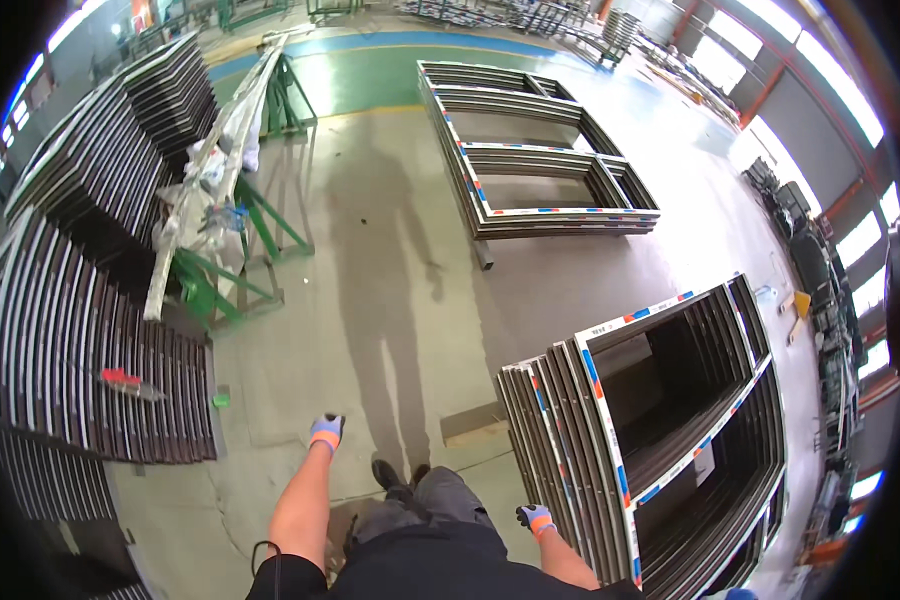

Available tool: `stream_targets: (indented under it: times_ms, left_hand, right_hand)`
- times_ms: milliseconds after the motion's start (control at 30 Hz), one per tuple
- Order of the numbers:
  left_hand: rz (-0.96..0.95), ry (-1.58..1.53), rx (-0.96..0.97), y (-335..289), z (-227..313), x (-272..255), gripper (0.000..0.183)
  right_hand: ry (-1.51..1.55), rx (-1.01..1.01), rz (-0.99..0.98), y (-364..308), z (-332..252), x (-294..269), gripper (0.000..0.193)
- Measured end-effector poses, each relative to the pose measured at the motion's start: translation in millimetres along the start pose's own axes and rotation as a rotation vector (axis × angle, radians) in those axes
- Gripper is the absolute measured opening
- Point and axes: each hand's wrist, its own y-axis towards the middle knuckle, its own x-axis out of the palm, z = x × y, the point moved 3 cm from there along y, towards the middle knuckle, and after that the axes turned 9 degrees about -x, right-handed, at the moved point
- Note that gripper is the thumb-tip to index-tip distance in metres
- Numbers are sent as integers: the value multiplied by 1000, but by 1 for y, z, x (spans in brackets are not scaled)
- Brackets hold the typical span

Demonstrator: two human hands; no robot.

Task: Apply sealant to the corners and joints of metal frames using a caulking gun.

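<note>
My left hand (327, 431), in a purple and orange glove with dark fingers, hangs over the floor with its fingers curled in. No object shows in it. At lower right, my right hand (537, 518), gloved alike, is close beside a stack of brown window frames (610, 440). Its fingers look curled too, with nothing visible in them; I cannot make out any contact with the frames. These frames stand on edge, leaning together, with white, red and blue tape along the front one. My dark shoes (398, 474) are on the floor between the hands.
More taped frames (555, 211) lie stacked flat ahead. Brown profile frames (90, 350) stand packed along the left, a red-ended slim item (130, 384) lying on them. A long bench on green trestles (205, 290) stands beside them. A small green piece (221, 400) lies on the floor.
</note>
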Motion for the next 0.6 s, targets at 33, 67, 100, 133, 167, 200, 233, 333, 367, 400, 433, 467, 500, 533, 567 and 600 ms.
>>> stream_targets:
  times_ms: [33, 67, 100, 133, 167, 200, 233, 333, 367, 400, 433, 467, 500, 533, 567, 600]
  left_hand:
    - [0, -58, 73, 13, 36, -16, 36]
    - [-8, -114, 165, 26, 71, -31, 35]
    - [-22, -103, 182, 38, 97, -44, 33]
    - [-34, -118, 234, 51, 118, -53, 32]
    - [-9, -88, 210, 69, 131, -61, 31]
    - [0, -64, 218, 88, 138, -66, 31]
    - [13, -139, 235, 109, 139, -71, 24]
    - [68, -129, 188, 166, 118, -77, 17]
    - [69, -41, 74, 177, 103, -80, 17]
    - [44, -32, 3, 182, 90, -84, 17]
    - [-16, -81, -180, 179, 74, -88, 35]
    - [13, -30, -192, 172, 67, -94, 30]
    - [-66, -299, -249, 158, 60, -96, 19]
    - [-89, -392, -266, 144, 59, -104, 17]
    - [-150, -497, -435, 130, 60, -102, 20]
    - [-150, -391, -446, 108, 61, -106, 24]
  right_hand:
    - [5, 14, 23, 9, -6, 10, 25]
    - [4, -26, -3, 19, -14, 23, 27]
    - [-40, -77, -44, 29, -23, 33, 25]
    - [-163, -17, -38, 40, -31, 39, 24]
    - [-192, -26, -60, 50, -41, 47, 25]
    - [-282, -42, -79, 62, -54, 53, 25]
    - [-237, -125, -85, 71, -69, 62, 26]
    - [-199, -180, -58, 102, -118, 72, 29]
    - [-217, -168, -5, 114, -136, 77, 32]
    - [-9, -124, -1, 122, -151, 78, 29]
    - [31, -167, -22, 133, -171, 83, 29]
    - [107, -91, -36, 148, -188, 83, 25]
    - [162, 43, -39, 163, -204, 83, 22]
    - [200, -4, -50, 182, -229, 85, 19]
    - [202, -7, -50, 200, -249, 81, 19]
    - [246, -26, -44, 218, -271, 78, 20]
